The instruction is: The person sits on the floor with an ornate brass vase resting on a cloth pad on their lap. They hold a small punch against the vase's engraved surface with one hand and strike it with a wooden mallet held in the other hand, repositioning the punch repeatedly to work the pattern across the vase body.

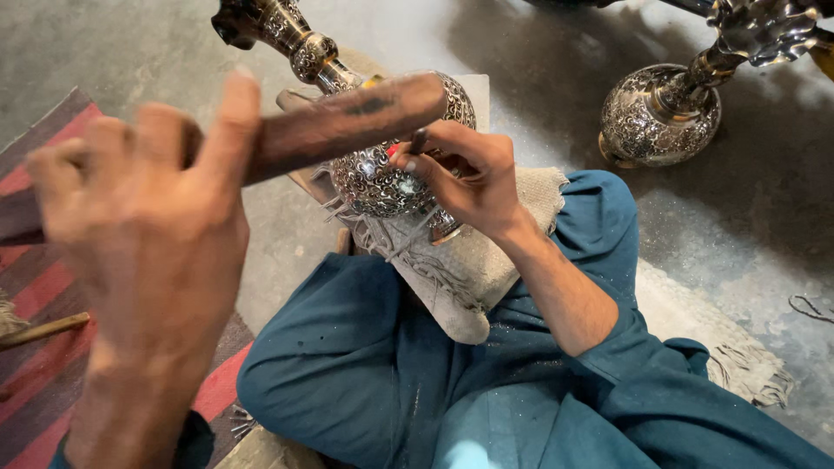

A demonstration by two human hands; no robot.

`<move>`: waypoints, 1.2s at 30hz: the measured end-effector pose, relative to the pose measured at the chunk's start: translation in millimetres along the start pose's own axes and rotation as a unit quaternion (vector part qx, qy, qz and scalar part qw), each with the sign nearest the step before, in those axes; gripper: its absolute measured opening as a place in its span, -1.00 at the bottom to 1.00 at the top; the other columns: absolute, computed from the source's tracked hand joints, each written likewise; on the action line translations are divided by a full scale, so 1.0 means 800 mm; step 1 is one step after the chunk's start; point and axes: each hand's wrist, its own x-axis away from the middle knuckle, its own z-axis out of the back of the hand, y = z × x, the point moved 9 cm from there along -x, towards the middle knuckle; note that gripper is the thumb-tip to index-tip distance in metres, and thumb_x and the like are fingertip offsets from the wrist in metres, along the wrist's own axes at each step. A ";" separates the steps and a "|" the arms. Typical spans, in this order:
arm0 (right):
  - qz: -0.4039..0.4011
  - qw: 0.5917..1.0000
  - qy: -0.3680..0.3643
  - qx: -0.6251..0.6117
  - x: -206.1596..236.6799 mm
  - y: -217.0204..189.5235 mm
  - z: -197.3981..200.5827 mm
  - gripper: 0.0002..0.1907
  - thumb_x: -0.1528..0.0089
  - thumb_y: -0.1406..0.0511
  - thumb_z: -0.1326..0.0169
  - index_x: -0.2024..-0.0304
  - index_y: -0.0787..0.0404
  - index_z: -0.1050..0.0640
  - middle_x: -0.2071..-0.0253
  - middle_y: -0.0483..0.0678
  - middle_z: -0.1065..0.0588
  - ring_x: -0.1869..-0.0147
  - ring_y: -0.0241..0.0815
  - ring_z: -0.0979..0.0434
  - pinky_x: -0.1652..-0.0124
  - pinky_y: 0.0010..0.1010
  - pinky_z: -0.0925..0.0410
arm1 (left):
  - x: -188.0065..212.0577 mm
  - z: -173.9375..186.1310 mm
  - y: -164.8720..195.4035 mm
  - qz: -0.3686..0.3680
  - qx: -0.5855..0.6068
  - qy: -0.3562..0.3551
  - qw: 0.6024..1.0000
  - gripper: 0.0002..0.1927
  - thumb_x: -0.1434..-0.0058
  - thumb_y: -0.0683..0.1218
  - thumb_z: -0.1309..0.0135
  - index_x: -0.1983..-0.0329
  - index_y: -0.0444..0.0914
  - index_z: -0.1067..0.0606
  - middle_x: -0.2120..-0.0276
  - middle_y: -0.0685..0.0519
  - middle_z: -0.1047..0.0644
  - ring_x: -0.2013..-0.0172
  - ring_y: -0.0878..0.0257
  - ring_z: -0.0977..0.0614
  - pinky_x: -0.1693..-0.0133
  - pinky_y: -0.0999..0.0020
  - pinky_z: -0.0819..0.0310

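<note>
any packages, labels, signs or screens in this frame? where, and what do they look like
None in view: no package, label, sign or screen.
Closest thing: a dark smudged mark on the wooden mallet, brown and cylindrical, raised in the left hand at upper centre; too blurred to tell what it is.
The engraved metal vase under the right hand bears only a floral pattern.

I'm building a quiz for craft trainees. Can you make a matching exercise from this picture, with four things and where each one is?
Things:
1. wooden handle
2. small tool
3. far vase
4. striped rug

Places:
a. on the bare floor, upper right
b. along the left edge
c. gripped in the left hand
d. pinched in the right hand, against the engraved vase

Pairs: 1-c, 2-d, 3-a, 4-b
</note>
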 end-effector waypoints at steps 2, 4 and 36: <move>0.024 0.999 0.010 -0.044 0.001 -0.007 0.002 -0.77 -0.44 0.42 -0.16 -0.14 0.30 -0.53 0.08 0.01 -0.65 -0.02 -0.26 -0.71 0.02 -0.51 -0.61 | 0.008 -0.005 -0.014 0.077 0.322 0.009 0.944 -0.36 -0.30 -0.20 -0.17 -0.43 -0.05 -0.30 -0.05 0.01 -0.41 -0.03 0.05 -0.50 -0.06 0.16 -0.37; 0.019 0.999 0.008 -0.048 0.000 -0.008 0.003 -0.76 -0.45 0.40 -0.16 -0.17 0.30 -0.52 0.07 0.00 -0.65 -0.03 -0.27 -0.71 0.05 -0.54 -0.60 | 0.009 -0.009 -0.012 0.078 0.320 0.000 0.944 -0.38 -0.29 -0.19 -0.16 -0.39 -0.04 -0.30 -0.05 0.03 -0.41 -0.05 0.09 -0.50 -0.10 0.18 -0.36; 0.027 0.999 -0.019 0.012 -0.005 -0.003 0.004 -0.79 -0.38 0.41 -0.18 -0.08 0.24 -0.58 0.11 -0.03 -0.66 0.05 -0.24 -0.73 0.03 -0.46 -0.61 | 0.013 -0.021 -0.007 0.072 0.167 -0.036 0.983 -0.26 -0.10 -0.22 -0.31 -0.39 -0.07 -0.40 0.08 -0.04 -0.48 0.02 -0.07 -0.52 -0.06 -0.06 -0.36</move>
